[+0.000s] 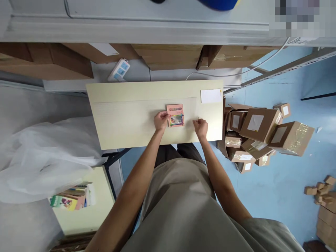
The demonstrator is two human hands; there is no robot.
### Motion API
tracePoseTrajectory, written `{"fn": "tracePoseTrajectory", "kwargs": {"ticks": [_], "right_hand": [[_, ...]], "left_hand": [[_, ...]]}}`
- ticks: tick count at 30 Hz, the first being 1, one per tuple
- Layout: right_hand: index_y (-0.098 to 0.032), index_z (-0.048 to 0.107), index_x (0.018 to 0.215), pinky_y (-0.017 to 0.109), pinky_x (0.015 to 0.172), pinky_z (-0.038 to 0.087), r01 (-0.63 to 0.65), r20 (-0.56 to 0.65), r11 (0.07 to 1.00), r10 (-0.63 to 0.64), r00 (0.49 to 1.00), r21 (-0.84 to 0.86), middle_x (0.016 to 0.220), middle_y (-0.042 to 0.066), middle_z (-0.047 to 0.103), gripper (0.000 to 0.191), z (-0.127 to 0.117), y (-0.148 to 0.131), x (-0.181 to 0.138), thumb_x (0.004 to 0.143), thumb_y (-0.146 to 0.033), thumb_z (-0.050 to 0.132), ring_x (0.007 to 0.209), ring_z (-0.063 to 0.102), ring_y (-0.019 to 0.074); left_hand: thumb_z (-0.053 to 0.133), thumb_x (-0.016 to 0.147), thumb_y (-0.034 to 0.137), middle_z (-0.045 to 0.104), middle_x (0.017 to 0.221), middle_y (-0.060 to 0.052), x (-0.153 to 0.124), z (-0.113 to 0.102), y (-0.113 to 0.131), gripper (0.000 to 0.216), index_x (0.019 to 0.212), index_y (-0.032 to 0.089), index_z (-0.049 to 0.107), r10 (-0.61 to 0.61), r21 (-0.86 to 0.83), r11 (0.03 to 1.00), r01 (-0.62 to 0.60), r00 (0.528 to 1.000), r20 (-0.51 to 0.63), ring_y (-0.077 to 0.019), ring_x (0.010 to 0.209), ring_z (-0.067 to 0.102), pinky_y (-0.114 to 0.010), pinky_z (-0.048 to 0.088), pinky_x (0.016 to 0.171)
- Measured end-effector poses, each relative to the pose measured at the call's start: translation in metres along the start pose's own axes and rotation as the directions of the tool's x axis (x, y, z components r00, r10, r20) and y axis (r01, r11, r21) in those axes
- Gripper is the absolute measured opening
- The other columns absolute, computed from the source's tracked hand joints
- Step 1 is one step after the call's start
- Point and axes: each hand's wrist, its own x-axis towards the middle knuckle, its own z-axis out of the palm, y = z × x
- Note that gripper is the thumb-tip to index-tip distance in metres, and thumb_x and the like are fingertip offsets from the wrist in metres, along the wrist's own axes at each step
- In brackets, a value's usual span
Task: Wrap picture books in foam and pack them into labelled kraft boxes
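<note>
A small pink picture book lies flat on the pale wooden table. My left hand is closed on the book's left edge, fingers curled over it. My right hand rests on the table a little to the right of the book, apart from it, fingers curled in a loose pinch; anything between them is too small to see.
A white label sheet lies at the table's far right corner. Taped cardboard boxes are piled on the blue floor to the right. A clear plastic bag and a stack of colourful books sit to the left. A power strip lies behind the table.
</note>
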Motion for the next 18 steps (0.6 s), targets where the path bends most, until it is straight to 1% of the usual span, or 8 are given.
{"fn": "tracePoseTrajectory", "kwargs": {"ticks": [2, 5, 8, 11, 13, 15, 17, 18], "right_hand": [[-0.024, 0.066, 0.089, 0.044, 0.096, 0.056, 0.057, -0.012, 0.998, -0.057, 0.998, -0.010, 0.096, 0.012, 0.076, 0.020, -0.003, -0.005, -0.005, 0.098, -0.040, 0.072, 0.098, 0.069, 0.0298], [-0.024, 0.066, 0.093, 0.045, 0.097, 0.056, 0.153, -0.007, 0.988, -0.153, 0.988, -0.014, 0.104, 0.012, 0.075, 0.019, -0.006, -0.018, -0.017, 0.101, -0.040, 0.071, 0.100, 0.068, 0.0293], [-0.024, 0.068, 0.097, 0.043, 0.094, 0.058, 0.234, 0.048, 0.972, -0.232, 0.971, -0.028, 0.110, 0.012, 0.072, 0.018, -0.001, -0.038, -0.029, 0.106, -0.039, 0.068, 0.100, 0.068, 0.0279], [-0.024, 0.071, 0.100, 0.043, 0.096, 0.059, 0.302, 0.128, 0.951, -0.291, 0.948, -0.072, 0.115, 0.012, 0.072, 0.014, 0.013, -0.061, -0.040, 0.108, -0.034, 0.065, 0.108, 0.068, 0.0288], [-0.024, 0.073, 0.102, 0.043, 0.098, 0.060, 0.329, 0.188, 0.937, -0.304, 0.934, -0.120, 0.117, 0.013, 0.072, 0.011, 0.026, -0.075, -0.045, 0.108, -0.029, 0.065, 0.114, 0.067, 0.0306], [-0.024, 0.075, 0.102, 0.043, 0.098, 0.061, 0.340, 0.256, 0.926, -0.293, 0.921, -0.166, 0.118, 0.014, 0.073, 0.011, 0.039, -0.085, -0.048, 0.107, -0.025, 0.065, 0.120, 0.066, 0.0320], [-0.024, 0.076, 0.102, 0.043, 0.099, 0.062, 0.343, 0.322, 0.919, -0.270, 0.907, -0.196, 0.119, 0.014, 0.074, 0.013, 0.050, -0.091, -0.049, 0.108, -0.023, 0.064, 0.122, 0.066, 0.0321], [-0.024, 0.076, 0.102, 0.043, 0.100, 0.062, 0.340, 0.350, 0.918, -0.255, 0.901, -0.206, 0.121, 0.015, 0.075, 0.015, 0.053, -0.093, -0.050, 0.109, -0.021, 0.062, 0.123, 0.066, 0.0320]], "left_hand": [[0.085, 0.079, 0.023, 0.085, 0.102, -0.010, -0.001, 0.000, 0.001, 0.021, 0.099, 0.018, 0.078, 0.010, 0.003, 1.000, -0.010, 1.000, 0.005, -0.0264, 0.100, 0.082, -0.043, 0.066, 0.103], [0.083, 0.083, 0.022, 0.085, 0.103, -0.010, -0.003, -0.003, 0.005, 0.017, 0.100, 0.019, 0.079, 0.043, 0.046, 0.998, -0.044, 0.999, 0.016, -0.0266, 0.101, 0.081, -0.043, 0.065, 0.103], [0.081, 0.089, 0.026, 0.084, 0.106, -0.010, -0.012, -0.007, 0.007, 0.014, 0.101, 0.020, 0.080, 0.066, 0.124, 0.990, -0.065, 0.998, -0.008, -0.0267, 0.102, 0.080, -0.043, 0.064, 0.103], [0.076, 0.097, 0.035, 0.083, 0.110, -0.011, -0.030, -0.009, 0.008, 0.016, 0.104, 0.022, 0.080, 0.080, 0.182, 0.981, -0.075, 0.997, -0.021, -0.0266, 0.104, 0.079, -0.041, 0.062, 0.103], [0.071, 0.102, 0.043, 0.082, 0.108, -0.011, -0.042, -0.009, 0.008, 0.022, 0.103, 0.022, 0.079, 0.102, 0.200, 0.975, -0.100, 0.995, -0.003, -0.0269, 0.103, 0.078, -0.041, 0.062, 0.102], [0.069, 0.104, 0.051, 0.080, 0.102, -0.011, -0.051, -0.009, 0.007, 0.031, 0.095, 0.023, 0.079, 0.130, 0.215, 0.968, -0.131, 0.991, 0.020, -0.0284, 0.103, 0.077, -0.042, 0.061, 0.102], [0.073, 0.102, 0.054, 0.079, 0.096, -0.011, -0.056, -0.008, 0.006, 0.033, 0.088, 0.024, 0.078, 0.144, 0.247, 0.958, -0.146, 0.989, 0.025, -0.0304, 0.106, 0.075, -0.043, 0.060, 0.103], [0.077, 0.099, 0.052, 0.078, 0.095, -0.011, -0.056, -0.007, 0.005, 0.032, 0.086, 0.024, 0.079, 0.144, 0.266, 0.953, -0.144, 0.989, 0.021, -0.0311, 0.108, 0.074, -0.043, 0.059, 0.104]]}}
